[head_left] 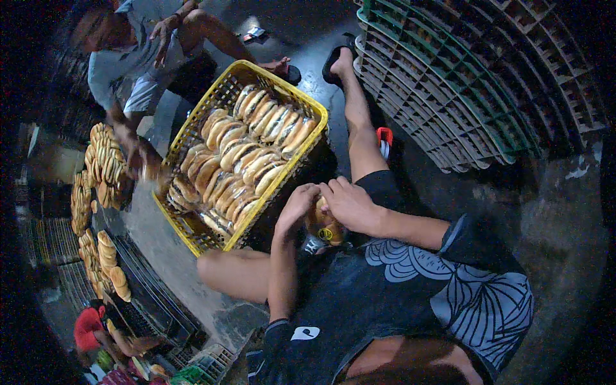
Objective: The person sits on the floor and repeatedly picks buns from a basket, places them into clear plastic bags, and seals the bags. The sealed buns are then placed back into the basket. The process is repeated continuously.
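Note:
A brown bread roll in a clear plastic bag [317,224] with a small yellow mark sits close to my lap. My left hand [299,205] and my right hand [351,204] meet at the bag's top end, fingers pinched together on it. Just ahead of them stands a yellow plastic crate [282,196], tilted in view and filled with rows of bagged bread rolls [247,154]. Across from me, a seated person's blurred hand [146,160] is at the crate's left side.
Stacked plastic crates [443,96], grey and green, rise at the right. Piles of unwrapped bread [106,160] lie at the left, beside dark racks [151,276]. Another person in a red shirt [88,328] is at the lower left. A red object [385,138] lies by my right leg.

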Available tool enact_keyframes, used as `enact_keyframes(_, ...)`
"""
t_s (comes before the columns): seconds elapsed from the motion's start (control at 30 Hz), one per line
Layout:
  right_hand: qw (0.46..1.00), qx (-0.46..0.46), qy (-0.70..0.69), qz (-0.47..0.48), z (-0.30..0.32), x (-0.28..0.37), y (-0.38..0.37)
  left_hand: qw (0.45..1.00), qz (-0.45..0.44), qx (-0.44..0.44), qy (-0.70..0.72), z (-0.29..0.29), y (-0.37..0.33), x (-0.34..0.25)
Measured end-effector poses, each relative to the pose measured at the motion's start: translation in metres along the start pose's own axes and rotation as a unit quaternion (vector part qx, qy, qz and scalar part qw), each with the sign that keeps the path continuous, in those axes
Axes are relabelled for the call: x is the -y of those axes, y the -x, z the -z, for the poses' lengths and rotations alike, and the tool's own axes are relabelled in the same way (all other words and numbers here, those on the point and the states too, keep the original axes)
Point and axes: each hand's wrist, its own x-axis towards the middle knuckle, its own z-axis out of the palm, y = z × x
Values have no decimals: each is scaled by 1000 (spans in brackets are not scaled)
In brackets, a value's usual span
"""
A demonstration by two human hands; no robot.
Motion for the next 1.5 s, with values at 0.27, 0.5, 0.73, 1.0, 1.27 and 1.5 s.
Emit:
enact_keyframes(0.27,942,-18,-304,-144,2,-51,-2,940,-262,-172,-138,-34,1,-8)
enact_keyframes(0.5,791,-247,-264,-493,-93,-224,-5,879,-247,-404,-50,-56,-17,-5)
enact_keyframes(0.73,800,-130,-165,-562,-199,-297,-10,860,-144,-488,-42,-28,0,26)
enact_keyframes(1.0,898,-118,-54,-421,-176,-324,-20,850,-122,-512,-35,-13,3,36)
enact_keyframes(1.27,791,130,-347,-487,-183,-383,45,825,-150,-544,-2,-6,11,41)
enact_keyframes(1.5,858,275,-147,-408,-153,-343,128,820,-126,-553,74,-1,36,36)
